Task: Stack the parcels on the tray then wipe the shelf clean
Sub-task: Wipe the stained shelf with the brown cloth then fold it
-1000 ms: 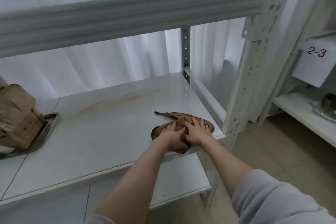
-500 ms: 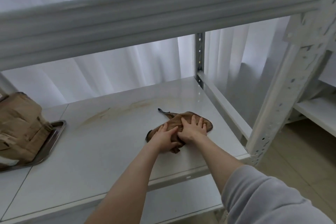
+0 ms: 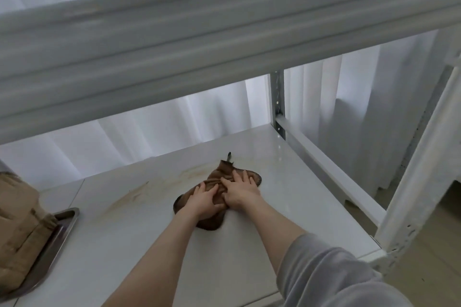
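Observation:
A brown cloth (image 3: 222, 172) lies bunched on the white shelf (image 3: 287, 197), right of its middle. My left hand (image 3: 203, 200) and my right hand (image 3: 240, 192) both press flat on it, side by side, fingers spread. A brownish smear (image 3: 134, 194) streaks the shelf to the left of the cloth. Brown paper parcels (image 3: 17, 227) are piled on a metal tray (image 3: 62, 229) at the far left edge of the view.
A thick white beam (image 3: 224, 40) of the shelf above crosses the upper view. A rear upright post (image 3: 277, 99) and a side rail (image 3: 324, 164) bound the shelf on the right. A front post (image 3: 419, 182) stands at the right. White curtains hang behind.
Both hands have pushed the cloth from the shelf's front right corner away from me toward the back, up to the end of the smear.

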The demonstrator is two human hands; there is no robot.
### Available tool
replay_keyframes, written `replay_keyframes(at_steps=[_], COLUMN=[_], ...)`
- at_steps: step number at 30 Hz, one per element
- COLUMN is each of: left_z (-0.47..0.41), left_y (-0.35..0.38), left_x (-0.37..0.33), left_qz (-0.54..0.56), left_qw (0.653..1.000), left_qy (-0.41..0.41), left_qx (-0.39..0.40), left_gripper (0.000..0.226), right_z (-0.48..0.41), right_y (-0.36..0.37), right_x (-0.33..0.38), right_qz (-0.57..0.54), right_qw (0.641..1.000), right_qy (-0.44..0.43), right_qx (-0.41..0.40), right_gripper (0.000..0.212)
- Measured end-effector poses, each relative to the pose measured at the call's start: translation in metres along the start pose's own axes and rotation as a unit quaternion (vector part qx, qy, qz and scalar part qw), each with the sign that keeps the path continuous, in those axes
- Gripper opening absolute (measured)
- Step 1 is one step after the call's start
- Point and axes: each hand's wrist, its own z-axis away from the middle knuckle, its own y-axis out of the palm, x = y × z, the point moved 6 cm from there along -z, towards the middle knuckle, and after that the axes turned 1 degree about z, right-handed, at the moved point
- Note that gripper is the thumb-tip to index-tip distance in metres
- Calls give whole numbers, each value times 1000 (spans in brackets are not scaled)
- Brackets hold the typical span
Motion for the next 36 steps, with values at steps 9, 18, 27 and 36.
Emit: replay_keyframes(at_steps=[9,18,27,36], left_z=[-64,-75,-46,-1], left_y=[-7,-14,-19,-3], left_x=[-120,-115,41,103], left_qz=[-23,-22,-13,-19], left_qw=[994,988,999,993], left_qy=[111,149,-2,-116], left_qx=[9,-20,-29,-28], left_gripper=[66,63,69,72], right_z=[-20,-45,-77,-44], right_y=[-44,-52,-12,24], right_x=[-115,-118,27,98], right_qz=[-49,-35,5,22], right_qw=[989,982,1000,990], right_qy=[128,168,-1,-123], right_qx=[-64,-80,-18,63], right_gripper=[57,57,58,57])
